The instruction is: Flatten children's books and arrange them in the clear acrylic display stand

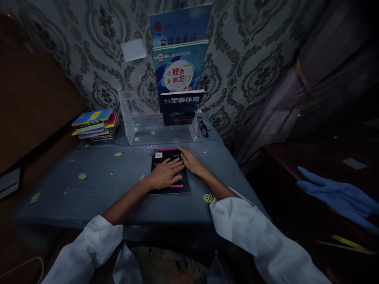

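A dark book (160, 191) with a barcode and pink edging lies on the cloth-covered table, near its front. My left hand (166, 173) rests flat across its cover, fingers stretched out to the right. At the upper right edge of the same book is my right hand (191, 161), its fingers extended and touching the cover. Beyond them stands a clear acrylic rack (161, 136). Three books lean in its right part: a dark magazine (182, 108) in front, a blue picture book (180, 71) behind it, and a taller blue book (180, 25) at the back.
A stack of books (96, 125) sits left of the rack. Eyeglasses (203, 129) lie by its right side. The patterned wall rises behind the table (100, 189). On a dark surface at right are blue gloves (337, 195); a curtain (275, 90) hangs behind.
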Motion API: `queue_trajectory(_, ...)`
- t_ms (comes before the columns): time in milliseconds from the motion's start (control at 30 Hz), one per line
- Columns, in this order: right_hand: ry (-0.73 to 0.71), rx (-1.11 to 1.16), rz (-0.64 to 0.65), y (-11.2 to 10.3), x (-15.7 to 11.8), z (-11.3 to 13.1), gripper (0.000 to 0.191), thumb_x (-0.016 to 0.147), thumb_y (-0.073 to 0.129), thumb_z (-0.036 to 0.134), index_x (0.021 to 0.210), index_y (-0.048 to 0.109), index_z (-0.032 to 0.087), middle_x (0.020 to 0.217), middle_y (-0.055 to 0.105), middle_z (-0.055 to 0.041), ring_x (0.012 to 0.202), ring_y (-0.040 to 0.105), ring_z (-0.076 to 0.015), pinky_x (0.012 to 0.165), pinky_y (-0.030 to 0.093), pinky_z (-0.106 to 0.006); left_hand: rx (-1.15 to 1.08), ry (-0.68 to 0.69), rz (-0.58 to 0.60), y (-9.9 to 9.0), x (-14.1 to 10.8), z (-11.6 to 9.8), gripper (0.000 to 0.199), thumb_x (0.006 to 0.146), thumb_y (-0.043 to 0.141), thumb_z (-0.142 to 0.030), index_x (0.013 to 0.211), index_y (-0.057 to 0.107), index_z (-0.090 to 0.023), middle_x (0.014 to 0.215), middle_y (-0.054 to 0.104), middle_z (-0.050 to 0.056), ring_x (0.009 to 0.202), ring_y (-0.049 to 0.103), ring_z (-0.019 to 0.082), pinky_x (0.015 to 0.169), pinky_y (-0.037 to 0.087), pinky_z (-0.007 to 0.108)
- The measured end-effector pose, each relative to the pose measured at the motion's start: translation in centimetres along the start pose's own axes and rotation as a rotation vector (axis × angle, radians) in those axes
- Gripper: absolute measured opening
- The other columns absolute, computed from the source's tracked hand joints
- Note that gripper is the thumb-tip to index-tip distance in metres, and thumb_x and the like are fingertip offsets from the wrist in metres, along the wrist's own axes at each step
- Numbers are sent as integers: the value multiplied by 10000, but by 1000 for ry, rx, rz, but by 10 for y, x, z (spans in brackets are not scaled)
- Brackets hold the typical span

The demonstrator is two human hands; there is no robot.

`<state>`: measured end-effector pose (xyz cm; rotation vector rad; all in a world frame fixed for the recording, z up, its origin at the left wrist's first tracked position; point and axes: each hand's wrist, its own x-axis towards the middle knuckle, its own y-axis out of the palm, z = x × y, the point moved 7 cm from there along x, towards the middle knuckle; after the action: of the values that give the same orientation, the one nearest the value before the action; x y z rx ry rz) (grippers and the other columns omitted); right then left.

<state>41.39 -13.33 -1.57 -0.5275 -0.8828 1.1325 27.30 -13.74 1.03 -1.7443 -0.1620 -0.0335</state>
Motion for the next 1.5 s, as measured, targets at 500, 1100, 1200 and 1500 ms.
queue_trajectory(500,-7,-100,34,2,-3,8,494,984,407,258,1449,506,126,1501,533,-141,1424,459,-240,1189,358,-453,-36,-165,-49,-5,-30,23,530,1052,385,-449,1536,379,-233,1607,367,84,1523,275,209,1245,214,464)
queue_trajectory(1100,-111,-281,208,-4,-107,81,529,1034,344,326,1537,393,171,1604,387,-120,1524,272,-234,1224,281,-517,-8,-412,-179,-2,-47,53,498,1037,377,-350,1498,437,-173,1609,357,119,1521,280,268,1207,281,530)
queue_trajectory(1200,-127,-276,183,-6,-127,90,520,1028,361,300,1528,409,165,1590,412,-123,1512,305,-235,1221,300,-510,6,-419,-176,-3,-47,52,495,1038,373,-339,1495,444,-163,1605,363,122,1517,290,275,1203,287,535)
queue_trajectory(1500,-144,-330,101,-3,-152,105,518,1016,420,296,1511,429,143,1552,470,-133,1481,371,-250,1201,358,-498,58,-459,-172,-9,-49,45,484,1034,413,-329,1479,469,-148,1596,382,128,1513,292,298,1197,301,521)
